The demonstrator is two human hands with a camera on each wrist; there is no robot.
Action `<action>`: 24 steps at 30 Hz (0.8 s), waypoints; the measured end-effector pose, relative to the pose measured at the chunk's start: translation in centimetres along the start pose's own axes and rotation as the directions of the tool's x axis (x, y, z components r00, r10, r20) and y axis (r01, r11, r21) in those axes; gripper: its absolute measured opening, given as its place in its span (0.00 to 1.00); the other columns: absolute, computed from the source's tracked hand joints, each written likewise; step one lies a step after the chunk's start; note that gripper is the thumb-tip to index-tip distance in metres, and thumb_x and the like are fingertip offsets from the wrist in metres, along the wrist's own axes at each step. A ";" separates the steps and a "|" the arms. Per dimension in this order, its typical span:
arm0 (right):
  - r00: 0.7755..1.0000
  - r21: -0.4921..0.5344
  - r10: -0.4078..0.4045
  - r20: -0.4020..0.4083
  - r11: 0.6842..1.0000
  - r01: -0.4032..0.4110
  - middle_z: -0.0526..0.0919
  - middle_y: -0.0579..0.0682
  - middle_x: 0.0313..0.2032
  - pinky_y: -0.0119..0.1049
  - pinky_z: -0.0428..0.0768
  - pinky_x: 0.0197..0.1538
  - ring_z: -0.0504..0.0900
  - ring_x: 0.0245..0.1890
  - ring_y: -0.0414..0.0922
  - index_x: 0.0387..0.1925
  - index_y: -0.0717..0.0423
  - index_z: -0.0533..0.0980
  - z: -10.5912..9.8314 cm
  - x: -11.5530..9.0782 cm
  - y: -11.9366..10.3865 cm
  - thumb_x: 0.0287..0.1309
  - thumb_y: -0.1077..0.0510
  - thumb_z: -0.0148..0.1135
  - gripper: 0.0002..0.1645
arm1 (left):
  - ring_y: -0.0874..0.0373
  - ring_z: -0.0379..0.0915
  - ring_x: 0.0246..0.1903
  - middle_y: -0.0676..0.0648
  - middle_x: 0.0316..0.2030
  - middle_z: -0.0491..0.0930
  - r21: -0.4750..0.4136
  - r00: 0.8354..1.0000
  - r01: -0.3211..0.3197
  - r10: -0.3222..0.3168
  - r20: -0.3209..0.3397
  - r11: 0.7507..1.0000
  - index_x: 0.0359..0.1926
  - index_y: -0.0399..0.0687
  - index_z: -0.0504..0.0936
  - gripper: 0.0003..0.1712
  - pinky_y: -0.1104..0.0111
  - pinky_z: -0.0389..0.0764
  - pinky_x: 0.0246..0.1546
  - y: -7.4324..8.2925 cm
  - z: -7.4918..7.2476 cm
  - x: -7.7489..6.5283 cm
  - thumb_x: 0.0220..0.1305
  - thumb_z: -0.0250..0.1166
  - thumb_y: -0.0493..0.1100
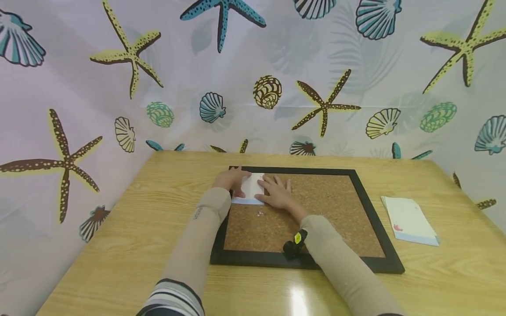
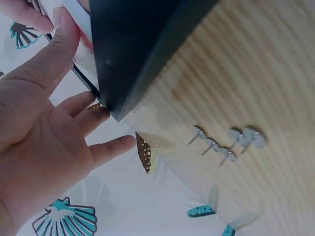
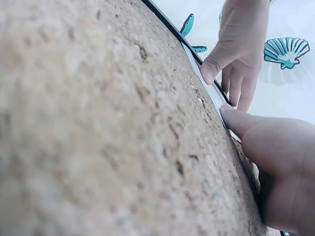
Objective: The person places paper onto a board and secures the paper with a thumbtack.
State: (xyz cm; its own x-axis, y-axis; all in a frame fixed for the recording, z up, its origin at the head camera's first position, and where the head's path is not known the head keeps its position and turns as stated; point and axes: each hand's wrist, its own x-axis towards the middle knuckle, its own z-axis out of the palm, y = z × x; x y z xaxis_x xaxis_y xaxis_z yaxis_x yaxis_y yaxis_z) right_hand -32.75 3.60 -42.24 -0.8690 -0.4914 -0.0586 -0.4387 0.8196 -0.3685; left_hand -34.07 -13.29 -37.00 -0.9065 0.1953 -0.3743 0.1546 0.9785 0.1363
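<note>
While loose pins [image 2: 237, 134] are lying on the smooth, wood-grained tabletop [image 1: 118, 228] beside the board's far left corner, your left side is carrying the sharpest risk: a stray finger could be scattering them or getting pricked; they're showing grey, roundish heads and thin spikes. Your left hand [image 1: 232, 179] is resting with fingers spread loosely at the black frame [image 1: 371, 215], thumb pressing on the sheet [image 1: 251, 188]; no pinch is showing. That sheet, thin, white, rectangular, with a pale blue band along its near edge, is lying between your hands at the far left part of the corkboard [image 1: 324, 210]. If your hands are pushing unevenly, it could be skewing; if they're squeezing inward, paper this thin could be bowing or creasing. Your right hand [image 1: 276, 195] is spreading its fingers over the sheet's right edge and the cork, thumb pressing near the lower corner. Cork is looking speckled, grainy and pitted, so anything pushed into it could be seating crooked. Farther right, a stack of matching sheets [image 1: 411, 217], flat, smooth, edges slightly fanned, is lying outside the frame; a sweeping right forearm could be sliding it apart.
</note>
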 end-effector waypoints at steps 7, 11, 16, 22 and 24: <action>1.000 0.007 -0.009 0.003 1.000 0.009 0.48 0.51 0.67 0.64 0.28 0.56 0.35 0.66 0.56 0.66 0.48 0.55 0.1 -0.1 0.1 0.60 0.37 0.45 0.37 | 0.47 0.47 0.64 0.42 0.65 0.52 -0.179 0.993 -0.115 0.105 -0.060 0.977 0.68 0.51 0.53 0.45 0.55 0.52 0.60 -2.4 0.4 -0.6 0.52 0.67 0.47; 1.000 0.002 -0.012 0.004 1.000 0.012 0.47 0.51 0.68 0.63 0.28 0.56 0.35 0.66 0.56 0.66 0.48 0.55 0.1 -0.1 0.0 0.60 0.37 0.44 0.37 | 0.46 0.53 0.61 0.40 0.63 0.58 -0.238 0.984 -0.149 0.119 -0.136 0.960 0.65 0.43 0.58 0.39 0.56 0.57 0.58 -4.1 0.0 -1.9 0.55 0.64 0.44; 0.999 0.012 -0.031 -0.017 0.999 0.031 0.48 0.52 0.67 0.63 0.29 0.56 0.35 0.66 0.57 0.66 0.50 0.56 0.1 -0.2 -0.1 0.60 0.38 0.45 0.37 | 0.44 0.59 0.58 0.37 0.58 0.65 -0.238 0.977 -0.149 0.105 -0.185 0.960 0.59 0.34 0.66 0.28 0.57 0.62 0.55 -6.3 -0.8 -3.8 0.59 0.60 0.38; 0.999 0.018 -0.036 -0.020 0.999 0.036 0.48 0.52 0.67 0.63 0.28 0.56 0.35 0.66 0.56 0.66 0.50 0.55 0.3 -0.2 0.1 0.60 0.38 0.45 0.37 | 0.45 0.69 0.48 0.38 0.47 0.75 -0.168 0.988 -0.043 0.016 -0.156 0.985 0.45 0.33 0.78 0.15 0.58 0.71 0.47 -8.3 -0.8 -5.3 0.56 0.61 0.34; 0.999 0.021 -0.033 -0.021 0.999 0.033 0.48 0.52 0.67 0.63 0.28 0.56 0.35 0.66 0.56 0.66 0.49 0.55 0.3 -0.1 0.2 0.60 0.38 0.45 0.37 | 0.46 0.72 0.44 0.39 0.45 0.77 -0.167 0.990 -0.024 0.001 -0.138 0.986 0.42 0.34 0.80 0.12 0.59 0.73 0.44 -8.7 -0.5 -5.5 0.56 0.62 0.34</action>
State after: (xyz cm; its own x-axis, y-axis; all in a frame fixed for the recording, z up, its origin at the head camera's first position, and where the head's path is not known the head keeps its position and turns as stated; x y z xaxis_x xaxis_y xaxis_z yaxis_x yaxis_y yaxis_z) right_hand -32.64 3.71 -42.61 -0.8588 -0.5116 -0.0274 -0.4622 0.7967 -0.3894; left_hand -30.56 -22.87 -35.69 -0.9518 0.1853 -0.2445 0.1085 0.9488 0.2967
